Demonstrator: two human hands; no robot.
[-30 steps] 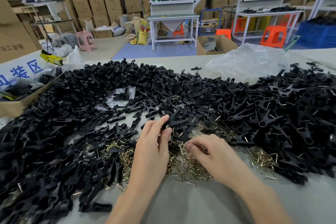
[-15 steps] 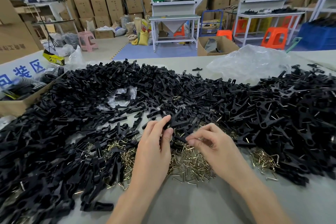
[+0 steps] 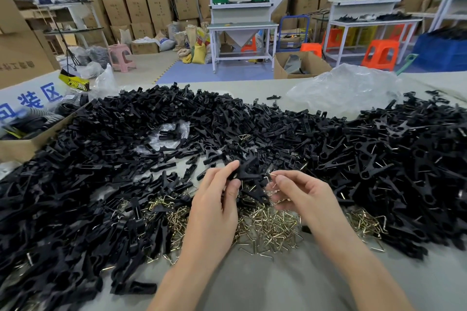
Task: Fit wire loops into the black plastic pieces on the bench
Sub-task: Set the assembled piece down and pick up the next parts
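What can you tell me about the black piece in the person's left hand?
The black plastic piece looks matte and moulded, forked like a Y. The left hand pinches one end, holding it above the heap of wire loops. The right hand pinches a wire loop just beside it; contact is unclear.

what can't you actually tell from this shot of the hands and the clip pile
Head view: whether the wire loop pinched by the right hand is seated in the black plastic piece held by the left hand; too small, and fingertips cover the joint.
Head view: the middle of the loose wire loops; both hands cover it.
Head view: contents of the cardboard box; blurred, cut by the left edge.
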